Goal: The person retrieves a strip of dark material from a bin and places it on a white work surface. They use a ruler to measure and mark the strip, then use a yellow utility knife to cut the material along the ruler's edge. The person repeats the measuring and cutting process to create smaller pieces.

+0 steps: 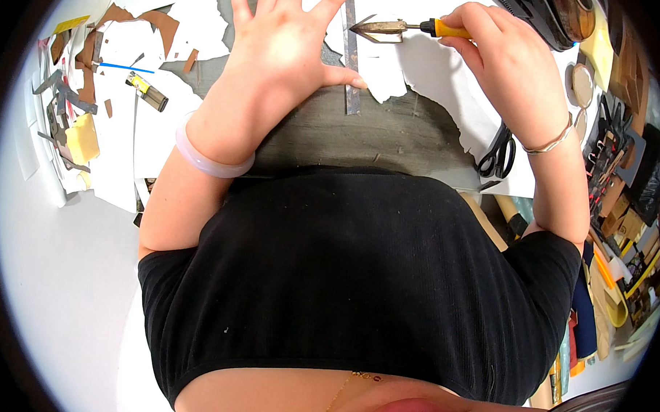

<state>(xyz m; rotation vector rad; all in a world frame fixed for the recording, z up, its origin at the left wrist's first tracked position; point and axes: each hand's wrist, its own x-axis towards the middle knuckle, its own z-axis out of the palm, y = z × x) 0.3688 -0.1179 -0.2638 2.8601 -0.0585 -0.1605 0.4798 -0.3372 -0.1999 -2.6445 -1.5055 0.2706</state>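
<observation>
My left hand [281, 52] lies spread at the top of the view, pressing near a narrow metal ruler [351, 90], with its thumb tip on or beside the ruler. My right hand [509, 78] grips the yellow-and-black handle of a pointed metal tool [380, 30], whose tip meets the upper part of the ruler. Torn white paper [384, 73] lies beside the ruler on the worn grey work surface [412, 143]. Black scissors [499, 157] lie below my right hand, partly on white paper.
At the left are brown scraps [115, 15], a blue stick [124, 66], a yellow-black cartridge-like item [146, 91] and a yellow block [82, 135]. A black object [555, 18] stands upper right. The right side is crowded with tools [612, 150] and rolled materials [603, 288].
</observation>
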